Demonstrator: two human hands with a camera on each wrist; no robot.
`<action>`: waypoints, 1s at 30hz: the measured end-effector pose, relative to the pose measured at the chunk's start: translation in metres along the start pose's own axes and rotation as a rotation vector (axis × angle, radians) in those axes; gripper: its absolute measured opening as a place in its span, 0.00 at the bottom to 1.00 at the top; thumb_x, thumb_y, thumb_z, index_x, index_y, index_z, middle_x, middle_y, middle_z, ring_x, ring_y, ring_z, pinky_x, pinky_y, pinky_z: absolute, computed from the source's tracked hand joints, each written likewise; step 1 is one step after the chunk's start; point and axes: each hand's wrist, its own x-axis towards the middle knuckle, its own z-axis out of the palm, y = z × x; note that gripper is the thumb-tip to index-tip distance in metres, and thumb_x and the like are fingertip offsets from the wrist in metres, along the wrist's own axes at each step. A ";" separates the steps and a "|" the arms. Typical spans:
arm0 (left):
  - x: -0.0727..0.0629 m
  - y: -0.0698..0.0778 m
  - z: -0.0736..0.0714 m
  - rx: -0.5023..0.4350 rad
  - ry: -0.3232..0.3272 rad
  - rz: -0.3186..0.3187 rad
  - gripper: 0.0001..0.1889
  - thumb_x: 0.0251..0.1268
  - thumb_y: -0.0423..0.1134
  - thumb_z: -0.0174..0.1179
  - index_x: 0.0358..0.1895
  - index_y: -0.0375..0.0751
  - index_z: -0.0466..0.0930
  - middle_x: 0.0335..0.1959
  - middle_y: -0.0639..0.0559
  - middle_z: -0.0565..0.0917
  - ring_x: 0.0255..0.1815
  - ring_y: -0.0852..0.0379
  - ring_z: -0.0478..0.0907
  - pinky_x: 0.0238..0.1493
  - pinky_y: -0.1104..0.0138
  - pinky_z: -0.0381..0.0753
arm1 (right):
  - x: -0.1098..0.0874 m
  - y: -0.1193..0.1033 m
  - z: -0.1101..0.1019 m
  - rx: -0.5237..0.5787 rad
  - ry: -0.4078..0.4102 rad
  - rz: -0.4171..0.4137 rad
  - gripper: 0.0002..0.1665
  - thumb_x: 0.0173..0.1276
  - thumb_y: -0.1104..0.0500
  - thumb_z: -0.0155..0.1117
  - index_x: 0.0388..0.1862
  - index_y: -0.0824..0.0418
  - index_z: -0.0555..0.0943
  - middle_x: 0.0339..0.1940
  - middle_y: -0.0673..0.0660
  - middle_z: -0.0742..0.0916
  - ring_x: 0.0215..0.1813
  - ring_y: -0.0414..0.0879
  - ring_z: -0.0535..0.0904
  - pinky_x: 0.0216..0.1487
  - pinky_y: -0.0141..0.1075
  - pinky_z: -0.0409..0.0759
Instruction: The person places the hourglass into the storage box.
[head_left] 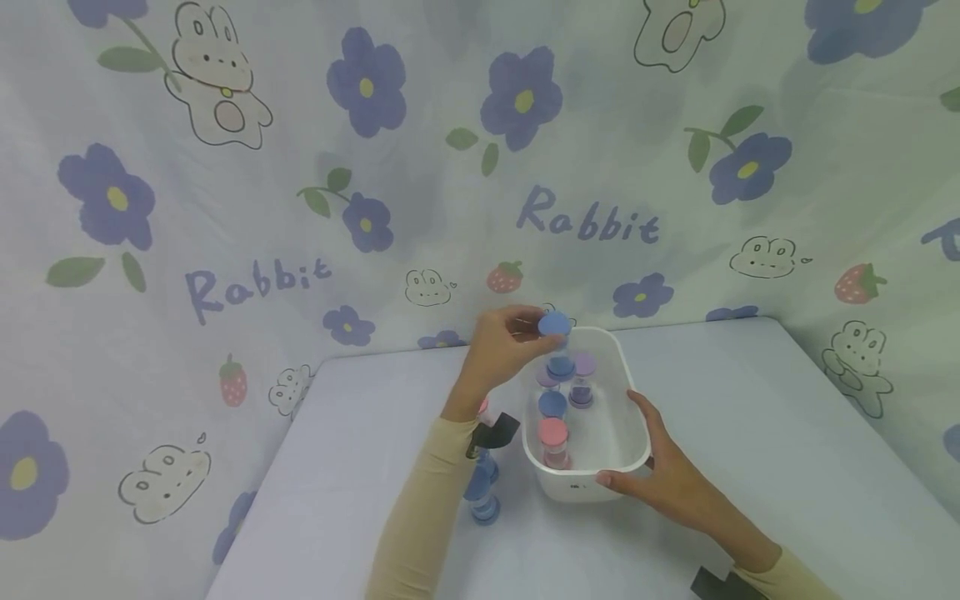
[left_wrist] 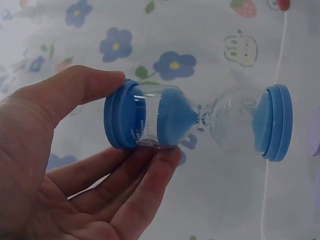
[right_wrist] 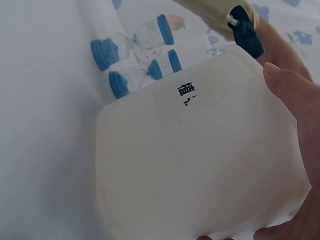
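A blue sand timer (left_wrist: pixel 175 120) is pinched by my left hand (head_left: pixel 510 342) between the thumb and fingers at its upper end. It is upright over the far left part of a white plastic bin (head_left: pixel 630 417). My right hand (head_left: pixel 667 483) grips the bin at its near right corner, thumb at the near rim and fingers along the right side. Inside the bin, along its left, stand a pink sand timer (head_left: pixel 554 442), another blue sand timer (head_left: pixel 552 405) and purple sand timers (head_left: pixel 582 379).
Left of the bin, blue sand timers (head_left: pixel 481 492) stand on the white-covered table (head_left: pixel 360 467). A pink timer (head_left: pixel 483 406) is partly hidden behind my left wrist. A patterned rabbit-and-flower cloth (head_left: pixel 442 183) hangs behind the table.
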 end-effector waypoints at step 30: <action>0.011 -0.012 0.038 0.187 -0.236 -0.074 0.23 0.56 0.45 0.77 0.53 0.37 0.87 0.48 0.46 0.90 0.45 0.56 0.90 0.41 0.71 0.89 | 0.000 0.006 0.002 0.004 0.009 -0.010 0.70 0.61 0.48 0.79 0.85 0.46 0.37 0.79 0.69 0.66 0.70 0.66 0.74 0.61 0.49 0.84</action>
